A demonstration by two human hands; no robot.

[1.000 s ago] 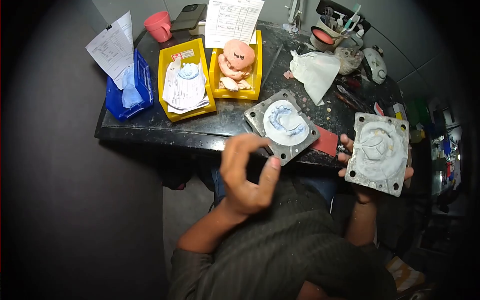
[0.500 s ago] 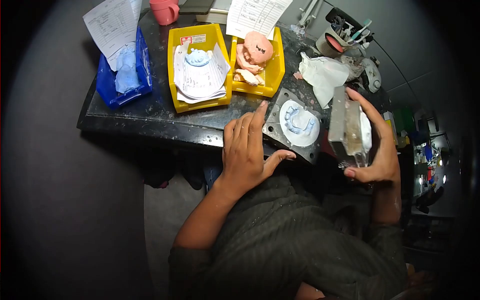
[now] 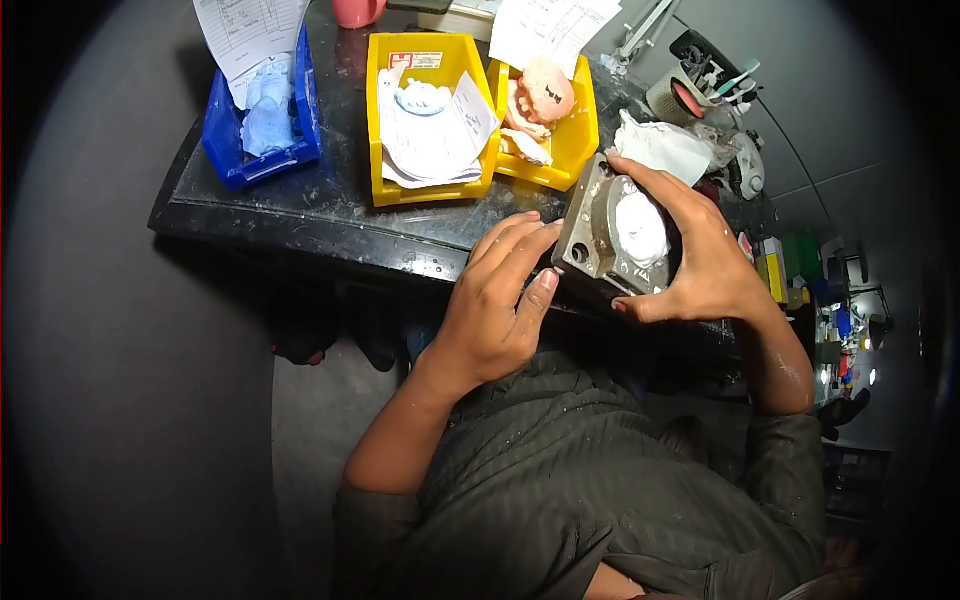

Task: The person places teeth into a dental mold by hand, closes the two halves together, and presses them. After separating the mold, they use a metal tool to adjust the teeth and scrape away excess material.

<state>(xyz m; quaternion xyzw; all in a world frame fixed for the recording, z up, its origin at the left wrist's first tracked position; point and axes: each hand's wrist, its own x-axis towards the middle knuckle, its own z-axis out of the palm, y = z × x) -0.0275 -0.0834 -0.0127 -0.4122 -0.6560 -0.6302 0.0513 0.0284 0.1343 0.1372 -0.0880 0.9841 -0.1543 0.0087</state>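
In my right hand (image 3: 700,245) is a metal denture flask half (image 3: 600,215), gripped by its edges with the thumb at the near side and the fingers at the far side. White plaster (image 3: 640,230) fills the round opening that faces up. This half sits over the spot at the table's front edge where the other half lay, hiding that one and the blue wax piece set in its plaster. Beside the flask's left edge, my left hand (image 3: 505,300) has its fingers stretched out and its thumb apart, fingertips right at the metal.
Left of the flask on the dark table (image 3: 330,190) stand a blue bin (image 3: 225,150) with blue casts and two yellow bins (image 3: 385,150) (image 3: 560,170) with papers and casts. Behind the flask lie a white cloth (image 3: 665,145) and a holder of tools (image 3: 670,98).
My right hand has brought the flask half leftward over the other half and turned it flat, covering the blue wax piece. My left hand has drawn close to the flask's left edge.
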